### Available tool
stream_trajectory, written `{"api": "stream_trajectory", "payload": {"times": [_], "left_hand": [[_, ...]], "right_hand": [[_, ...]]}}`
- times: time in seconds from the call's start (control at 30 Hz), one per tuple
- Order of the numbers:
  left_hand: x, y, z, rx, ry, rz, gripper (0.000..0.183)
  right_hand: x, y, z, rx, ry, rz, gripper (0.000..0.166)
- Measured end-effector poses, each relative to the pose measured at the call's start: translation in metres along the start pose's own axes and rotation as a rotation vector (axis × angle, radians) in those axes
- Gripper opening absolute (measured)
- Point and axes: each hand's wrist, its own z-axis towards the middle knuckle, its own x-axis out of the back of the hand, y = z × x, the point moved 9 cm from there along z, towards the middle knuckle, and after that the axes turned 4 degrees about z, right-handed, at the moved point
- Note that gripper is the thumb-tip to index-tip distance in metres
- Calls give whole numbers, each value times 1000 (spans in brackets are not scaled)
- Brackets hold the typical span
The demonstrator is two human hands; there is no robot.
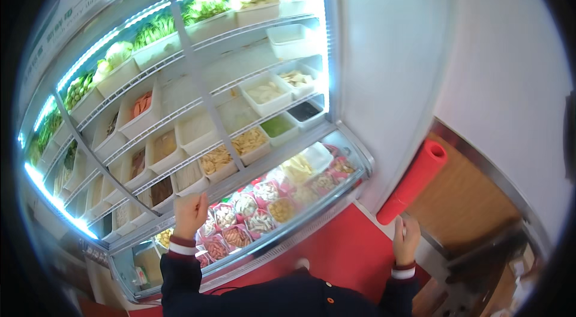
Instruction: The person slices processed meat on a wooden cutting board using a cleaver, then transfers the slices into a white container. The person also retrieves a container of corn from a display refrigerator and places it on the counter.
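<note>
My left hand (pixel 190 214) is curled closed in front of the refrigerated display case, over the lower edge of its shelves; nothing shows in it. My right hand (pixel 406 239) is held out near the lower end of a red roll (pixel 411 182), its fingers bent; whether it holds anything small is unclear. White bins of leafy greens (pixel 155 31), sliced foods and a green food (pixel 277 127) fill the lit shelves. Below, the case's open chest holds bowls of meatballs or similar pieces (pixel 245 206) and a white tray of pale strips (pixel 299 168).
A silver metal frame (pixel 216 128) divides the case front. At right stand a pale wall panel (pixel 387 69) and a brown wooden board (pixel 468 195) behind the roll. The case's lower front is a red panel (pixel 333 249). Cluttered items lie at lower right.
</note>
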Motion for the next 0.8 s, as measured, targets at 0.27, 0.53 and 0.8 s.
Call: {"api": "stream_trajectory", "payload": {"times": [0.27, 0.53, 0.8], "left_hand": [[-21, -85, -27, 243, -91, 223, 32], [-41, -92, -55, 590, -129, 408, 32], [-76, -65, -75, 1001, -210, 436, 33]], "right_hand": [[-307, -146, 282, 610, -191, 245, 10], [-523, -155, 509, 810, 89, -104, 46], [-544, -129, 538, 773, 335, 64, 44]]}}
